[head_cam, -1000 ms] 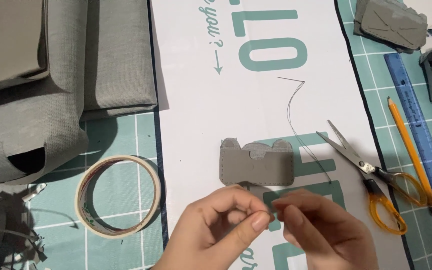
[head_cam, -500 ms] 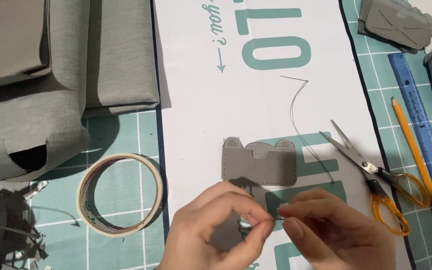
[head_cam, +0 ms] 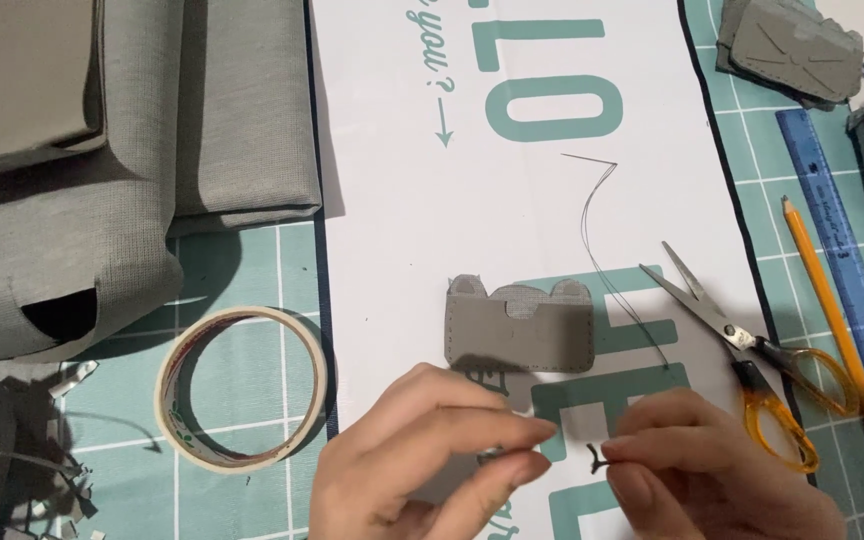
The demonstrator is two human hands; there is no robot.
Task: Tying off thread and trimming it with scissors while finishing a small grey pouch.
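sheet [head_cam: 512,220] | printed sign-like paper, white, large teal lettering and a teal arrow, dark edges | lies flat mid-table on the teal grid mat [head_cam: 252,270], running from top edge to bottom | no packages, labels or screens in view

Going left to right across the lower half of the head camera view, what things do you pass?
Roll of tape → left hand → grey stitched card holder → right hand → orange-handled scissors → yellow pencil → blue ruler.
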